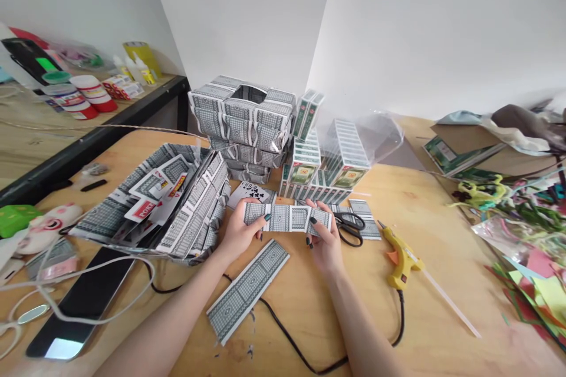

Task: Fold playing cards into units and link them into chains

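Observation:
Between my two hands I hold a strip of joined playing cards, backs facing me. My left hand pinches its left end, thumb on top, and my right hand grips the right end. Below it a longer card strip lies slanted on the table. Black scissors rest just right of my right hand, partly over more card strips. To the left stands an open box made of cards with loose cards inside. A few face-up cards lie behind my left hand.
Stacked card-built boxes and packs of cards stand at the back. A yellow glue gun with a glue stick and trailing black cord lies right. A phone and white cable are left; coloured scraps fill the far right.

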`<state>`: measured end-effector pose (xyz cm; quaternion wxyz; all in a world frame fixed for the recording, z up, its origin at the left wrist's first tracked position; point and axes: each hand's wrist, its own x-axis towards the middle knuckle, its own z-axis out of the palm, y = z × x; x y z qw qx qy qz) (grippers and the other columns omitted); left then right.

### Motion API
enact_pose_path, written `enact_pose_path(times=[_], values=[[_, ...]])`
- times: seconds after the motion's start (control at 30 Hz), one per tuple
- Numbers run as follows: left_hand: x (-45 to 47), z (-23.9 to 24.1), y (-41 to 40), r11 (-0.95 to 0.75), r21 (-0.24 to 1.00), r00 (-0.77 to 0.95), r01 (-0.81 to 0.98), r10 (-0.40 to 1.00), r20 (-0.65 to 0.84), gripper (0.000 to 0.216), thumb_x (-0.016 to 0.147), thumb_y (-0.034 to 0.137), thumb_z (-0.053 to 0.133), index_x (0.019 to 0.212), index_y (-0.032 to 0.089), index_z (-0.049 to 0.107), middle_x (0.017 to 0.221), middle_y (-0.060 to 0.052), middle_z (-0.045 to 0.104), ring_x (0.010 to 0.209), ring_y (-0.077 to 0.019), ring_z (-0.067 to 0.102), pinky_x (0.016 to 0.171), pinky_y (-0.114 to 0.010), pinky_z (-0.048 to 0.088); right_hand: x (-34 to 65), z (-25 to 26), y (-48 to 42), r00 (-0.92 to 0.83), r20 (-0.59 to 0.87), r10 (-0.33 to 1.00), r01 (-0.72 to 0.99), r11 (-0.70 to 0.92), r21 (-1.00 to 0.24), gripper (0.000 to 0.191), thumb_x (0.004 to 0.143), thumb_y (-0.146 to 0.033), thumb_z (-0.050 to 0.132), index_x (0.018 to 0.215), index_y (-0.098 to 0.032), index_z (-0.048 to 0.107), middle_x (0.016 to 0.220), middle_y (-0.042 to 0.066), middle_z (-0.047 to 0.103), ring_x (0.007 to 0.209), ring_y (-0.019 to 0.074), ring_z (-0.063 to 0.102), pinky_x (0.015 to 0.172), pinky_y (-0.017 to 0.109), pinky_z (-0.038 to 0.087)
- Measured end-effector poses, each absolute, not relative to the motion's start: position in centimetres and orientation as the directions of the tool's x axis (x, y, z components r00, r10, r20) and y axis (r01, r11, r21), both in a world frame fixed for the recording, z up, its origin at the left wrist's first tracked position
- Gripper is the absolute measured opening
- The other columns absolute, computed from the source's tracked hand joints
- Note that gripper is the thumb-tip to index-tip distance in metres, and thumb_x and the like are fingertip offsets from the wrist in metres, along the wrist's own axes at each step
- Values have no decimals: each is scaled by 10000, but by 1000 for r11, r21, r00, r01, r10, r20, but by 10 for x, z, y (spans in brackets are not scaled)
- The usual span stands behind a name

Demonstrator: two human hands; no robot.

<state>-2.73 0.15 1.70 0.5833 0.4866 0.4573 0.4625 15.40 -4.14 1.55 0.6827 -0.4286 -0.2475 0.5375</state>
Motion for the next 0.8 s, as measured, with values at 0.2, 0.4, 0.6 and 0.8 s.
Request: enact_pose_path(times=[0.2, 0.4, 0.6, 0.8], values=[[-27, 18, 0, 109, 991, 165, -74, 982, -96, 317, 672, 257, 623, 921, 209, 433, 602, 69, 500, 405, -75, 467, 388, -204, 424, 156, 13, -41, 292, -165, 942, -566, 31, -824, 336, 631, -217, 650, 951, -243, 551, 1049, 17, 621, 629, 103, 545, 363, 145, 334], [-28, 16, 1, 106, 992, 181, -61, 979, -94, 315, 682, 254, 622, 925, 208, 427, 627, 65, 500, 419, -73, 467, 391, -199, 420, 155, 12, -40, 311, -179, 933, -551, 24, -834, 286, 651, -248, 657, 917, -231, 555, 978, 1, 630, 571, 86, 525, 323, 139, 305], [-29, 17, 0, 94, 994, 212, -53, 974, -81, 297, 706, 253, 604, 939, 218, 424, 663, 70, 489, 446, -62, 464, 420, -190, 418, 156, 12, -40, 295, -166, 941, -550, 25, -835, 227, 664, -239, 656, 864, -213, 553, 933, -1, 646, 490, 62, 491, 307, 140, 305], [-30, 18, 0, 101, 992, 224, -71, 971, -83, 291, 709, 265, 601, 931, 215, 420, 665, 65, 482, 475, -69, 461, 424, -185, 413, 157, 12, -39, 237, -166, 957, -577, 1, -817, 213, 676, -233, 650, 870, -197, 570, 972, 27, 658, 491, 66, 498, 308, 144, 336]])
